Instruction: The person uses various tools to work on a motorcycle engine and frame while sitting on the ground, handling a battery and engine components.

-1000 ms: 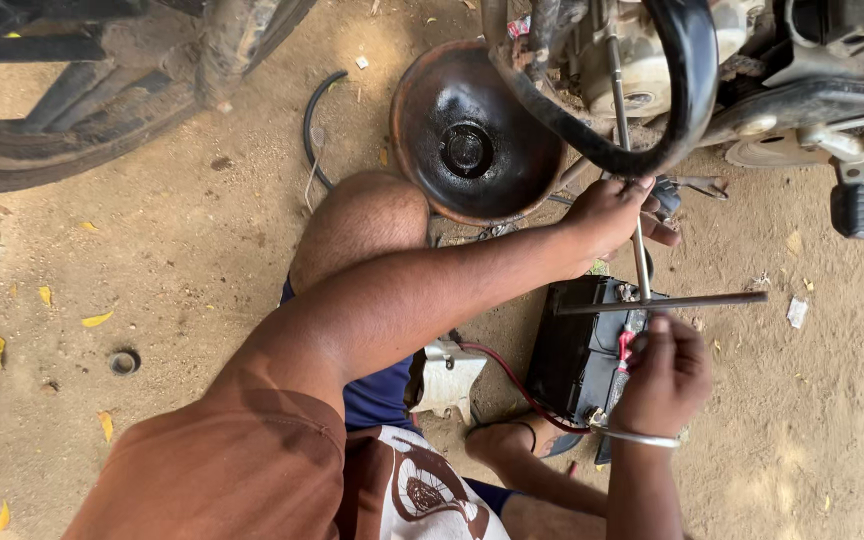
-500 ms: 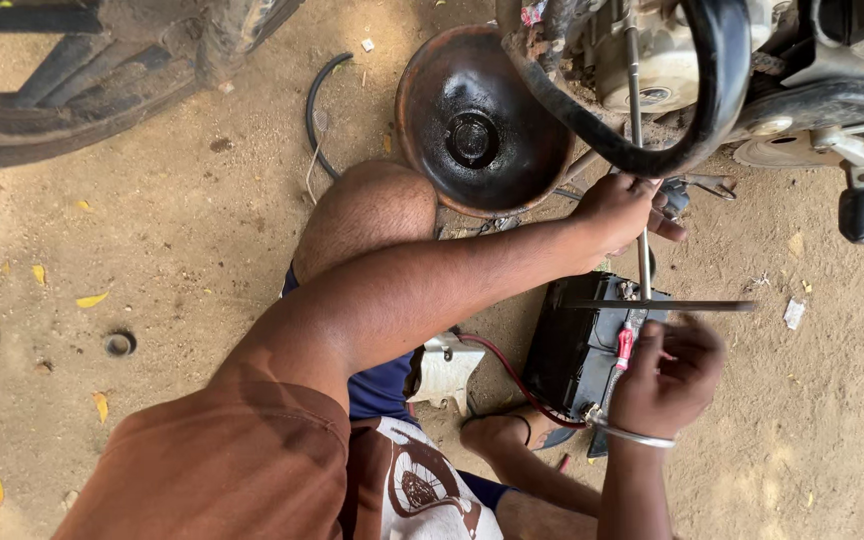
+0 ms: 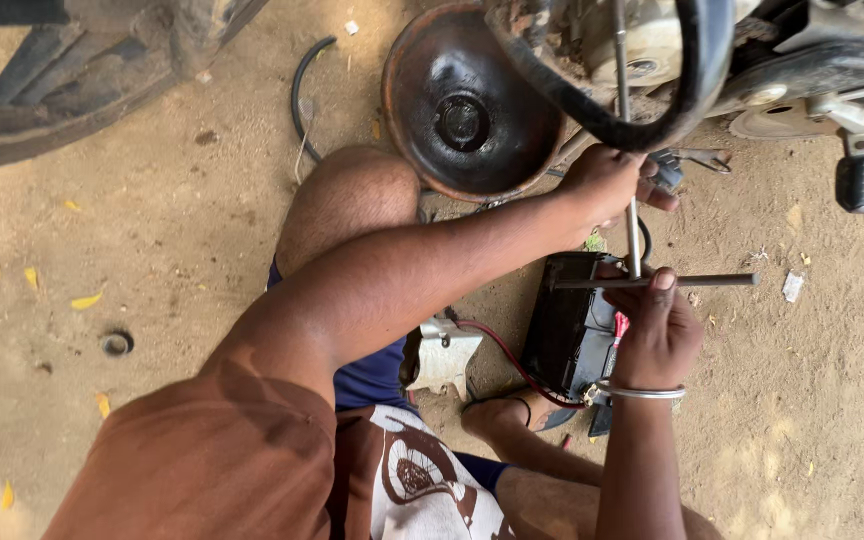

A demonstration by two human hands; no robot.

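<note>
A long T-handle wrench [image 3: 630,230] runs up into the underside of a motorcycle engine [image 3: 642,50]. My left hand [image 3: 607,185] is closed around its upright shaft just below the engine. My right hand [image 3: 657,330], with a metal bangle on the wrist, grips the wrench's horizontal crossbar [image 3: 712,281] near the joint. A black battery [image 3: 572,325] with red wires lies on the ground under both hands.
A round dark metal cover [image 3: 462,110] lies on the sandy ground beside my knee. A tyre [image 3: 62,90] fills the upper left. A curved black hose [image 3: 302,80], a small metal part [image 3: 442,355], a footpeg [image 3: 857,180] and a ring [image 3: 115,343] sit around.
The view has shifted slightly. My hands stay on the wrench; the crossbar keeps nearly the same angle and my right hand has crept a little closer to the shaft.
</note>
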